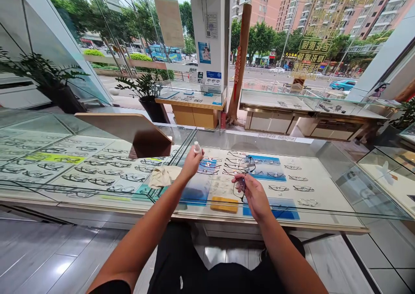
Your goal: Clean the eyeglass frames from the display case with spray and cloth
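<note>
A small white spray bottle (197,147) stands upright in my left hand (192,162), whose fingers are wrapped round it above the glass counter. Pinched in my right hand (255,194) is a pair of dark-framed glasses (239,188), one lens hanging below the fingers and the other above them. A crumpled beige cloth (160,177) lies on the glass to the left of my left forearm. Near the counter's front edge, below the glasses, is a yellow-orange case (224,205).
The glass display counter (343,222) holds rows of eyeglasses. A tilted wood-edged mirror or board (129,127) stands on its left part. Beyond are further display cases (194,112), potted plants (151,97) and a wooden post (241,60).
</note>
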`<move>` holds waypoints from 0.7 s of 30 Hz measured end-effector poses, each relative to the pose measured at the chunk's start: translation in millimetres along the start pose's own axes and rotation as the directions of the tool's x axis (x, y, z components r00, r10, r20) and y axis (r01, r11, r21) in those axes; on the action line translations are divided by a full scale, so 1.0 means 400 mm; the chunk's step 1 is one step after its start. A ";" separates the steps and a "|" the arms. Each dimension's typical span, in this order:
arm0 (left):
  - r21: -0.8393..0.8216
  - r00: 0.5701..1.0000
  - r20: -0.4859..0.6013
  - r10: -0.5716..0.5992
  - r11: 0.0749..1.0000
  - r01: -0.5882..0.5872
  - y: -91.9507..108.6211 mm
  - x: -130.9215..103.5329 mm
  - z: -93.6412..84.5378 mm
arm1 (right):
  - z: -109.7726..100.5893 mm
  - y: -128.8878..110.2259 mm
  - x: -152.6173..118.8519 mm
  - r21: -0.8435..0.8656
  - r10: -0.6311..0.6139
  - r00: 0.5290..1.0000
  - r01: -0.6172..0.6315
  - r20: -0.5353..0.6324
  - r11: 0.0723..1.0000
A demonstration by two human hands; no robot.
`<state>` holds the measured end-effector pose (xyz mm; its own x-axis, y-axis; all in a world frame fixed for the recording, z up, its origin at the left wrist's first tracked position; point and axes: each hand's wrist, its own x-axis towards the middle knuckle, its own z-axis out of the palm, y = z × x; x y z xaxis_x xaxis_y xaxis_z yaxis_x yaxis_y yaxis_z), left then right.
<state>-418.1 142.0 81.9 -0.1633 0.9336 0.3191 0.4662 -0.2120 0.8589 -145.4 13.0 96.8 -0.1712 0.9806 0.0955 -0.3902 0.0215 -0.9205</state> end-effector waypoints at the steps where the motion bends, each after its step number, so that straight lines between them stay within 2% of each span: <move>1: 0.044 0.999 -0.045 -0.024 0.999 0.026 -0.028 0.028 -0.012 | -0.003 0.000 -0.002 -0.009 -0.001 1.000 0.001 -0.007 1.000; 5: 0.195 0.982 -0.165 -0.088 0.973 0.120 -0.120 0.096 -0.057 | -0.017 0.006 -0.008 -0.028 -0.007 1.000 0.006 -0.015 1.000; 11: 0.323 0.971 -0.200 -0.130 0.927 0.191 -0.205 0.105 -0.091 | -0.037 0.015 -0.007 -0.016 0.004 1.000 -0.004 -0.022 1.000; 16: 0.373 0.974 -0.170 -0.148 0.906 0.202 -0.251 0.098 -0.092 | -0.037 0.015 -0.004 0.002 0.014 1.000 -0.014 -0.022 1.000; 21: 0.410 0.978 -0.151 -0.141 0.892 0.192 -0.262 0.092 -0.090 | -0.035 0.018 -0.005 0.008 0.024 1.000 -0.024 -0.019 1.000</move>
<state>-504.1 188.3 18.1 -0.3565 0.8999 0.2514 0.7410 0.1084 0.6627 -135.2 14.0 84.8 -0.1634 0.9844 0.0660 -0.3930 -0.0036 -0.9195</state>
